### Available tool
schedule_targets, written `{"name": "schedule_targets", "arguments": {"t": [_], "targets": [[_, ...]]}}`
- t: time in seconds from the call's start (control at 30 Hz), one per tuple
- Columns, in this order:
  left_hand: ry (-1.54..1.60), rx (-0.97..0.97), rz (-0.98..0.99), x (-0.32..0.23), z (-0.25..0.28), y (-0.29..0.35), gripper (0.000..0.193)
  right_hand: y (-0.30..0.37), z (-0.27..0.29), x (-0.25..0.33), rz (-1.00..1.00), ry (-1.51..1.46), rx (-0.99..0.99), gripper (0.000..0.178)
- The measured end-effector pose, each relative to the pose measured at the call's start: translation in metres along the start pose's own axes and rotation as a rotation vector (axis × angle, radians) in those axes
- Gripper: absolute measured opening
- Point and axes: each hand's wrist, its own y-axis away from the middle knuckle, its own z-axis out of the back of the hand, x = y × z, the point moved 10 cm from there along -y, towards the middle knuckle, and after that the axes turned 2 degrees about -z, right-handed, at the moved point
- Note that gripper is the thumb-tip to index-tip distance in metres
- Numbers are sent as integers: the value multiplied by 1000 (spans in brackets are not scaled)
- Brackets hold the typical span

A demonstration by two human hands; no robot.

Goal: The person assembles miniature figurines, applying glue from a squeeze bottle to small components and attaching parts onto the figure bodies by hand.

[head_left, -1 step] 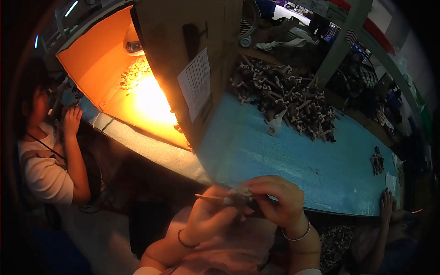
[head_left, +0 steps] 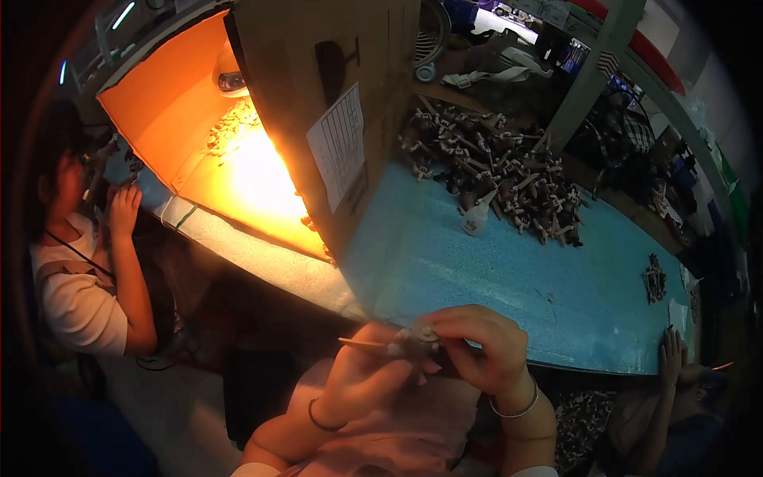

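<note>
Left hand (head_left: 362, 380) and right hand (head_left: 489, 346) pinch a small piece (head_left: 416, 343) between them. At one o'clock from them, brown parts (head_left: 520, 171) lie heaped on a blue worktop (head_left: 477, 278).

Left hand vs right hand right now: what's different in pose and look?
- Grip: the left hand wraps the small piece from the left; the right hand meets its pale upper part with the fingertips.
- Stick: a thin tan stick juts from the left hand's grip; none shows at the right hand.
- Wrist: left has a dark band, right a silvery bracelet.
Shared: both are bare.
</note>
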Motion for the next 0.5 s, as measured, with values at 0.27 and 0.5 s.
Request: {"name": "schedule_targets", "arguments": {"t": [0.27, 0.5], "targets": [[0, -10, 8, -2, -3, 1, 22, 2, -3, 1, 60, -33, 38, 28], [-35, -59, -25, -10, -5, 1, 19, 4, -8, -2, 66, -164, 86, 30]]}}
